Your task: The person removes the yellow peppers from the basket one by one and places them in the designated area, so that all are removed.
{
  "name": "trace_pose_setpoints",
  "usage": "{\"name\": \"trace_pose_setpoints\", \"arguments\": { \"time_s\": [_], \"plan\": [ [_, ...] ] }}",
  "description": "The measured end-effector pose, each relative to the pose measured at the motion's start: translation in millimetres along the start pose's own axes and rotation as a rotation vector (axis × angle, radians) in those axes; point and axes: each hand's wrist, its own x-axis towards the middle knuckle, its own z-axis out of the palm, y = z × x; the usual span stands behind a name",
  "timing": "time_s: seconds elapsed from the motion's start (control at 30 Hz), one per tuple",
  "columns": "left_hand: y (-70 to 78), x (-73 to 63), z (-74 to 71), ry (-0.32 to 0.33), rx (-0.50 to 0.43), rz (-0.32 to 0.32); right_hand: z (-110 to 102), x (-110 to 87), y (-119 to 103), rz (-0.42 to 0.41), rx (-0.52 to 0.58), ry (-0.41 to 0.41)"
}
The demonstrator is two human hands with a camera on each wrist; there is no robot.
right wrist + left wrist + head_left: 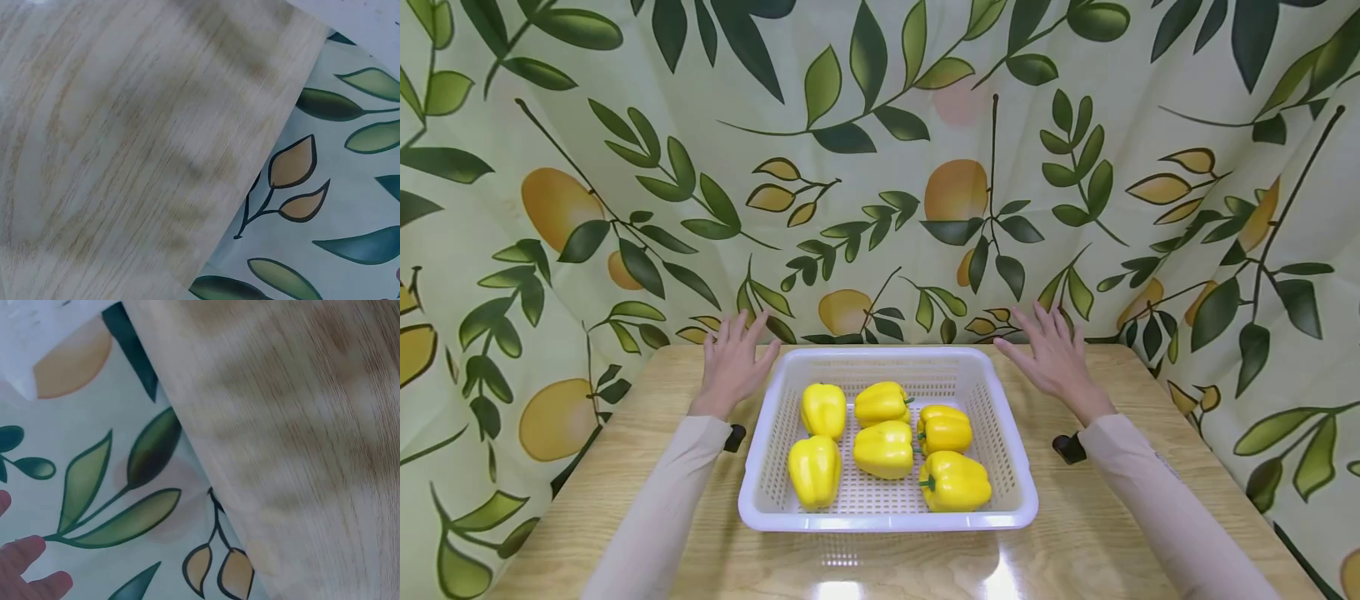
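Note:
Between my two hands stands a white plastic basket (887, 522) with slotted walls. Inside it lie several yellow bell peppers (883, 450), spread in loose columns, with green stems showing on some. My left hand (733, 362) is at the basket's far left corner, fingers spread and holding nothing. On the other side my right hand (1052, 358) is held beside the far right corner, its fingers spread too. In the left wrist view a few fingertips (53, 584) show at the lower left, away from any pepper.
The basket sits on a light wood-grain table (647, 417). Behind the table's back edge hangs a cloth (880, 208) printed with leaves and orange fruit, which also runs down both sides. A small black device (1069, 449) is at the right wrist.

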Motion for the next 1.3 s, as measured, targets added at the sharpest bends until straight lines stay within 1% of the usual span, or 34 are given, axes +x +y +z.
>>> {"name": "trace_pose_setpoints", "arguments": {
  "time_s": [0.17, 0.3, 0.43, 0.63, 0.87, 1.07, 1.3],
  "plan": [
    [2.7, -4.9, -2.8, 0.01, -0.028, 0.0, -2, -7.0, -2, -0.018, 0.023, 0.008],
    [4.2, -11.0, -5.1, -0.001, -0.058, 0.004, -1, -11.8, -3, -0.023, 0.025, 0.017],
    [4.3, -17.5, -8.0, 0.005, -0.079, 0.011, -1, -15.7, -7, -0.03, 0.028, 0.022],
    [5.7, -26.8, -11.1, 0.024, -0.118, 0.034, -2, -21.6, -15, -0.064, 0.05, 0.038],
    [11.0, -37.5, -12.2, 0.013, -0.164, 0.046, -5, -31.3, -23, -0.112, 0.085, 0.049],
    [14.0, -46.1, -13.3, -0.003, -0.195, 0.053, -6, -39.6, -30, -0.132, 0.112, 0.04],
    [15.5, -57.6, -12.0, 0.004, -0.219, 0.098, -6, -50.3, -37, -0.147, 0.111, 0.017]
  ]
}}
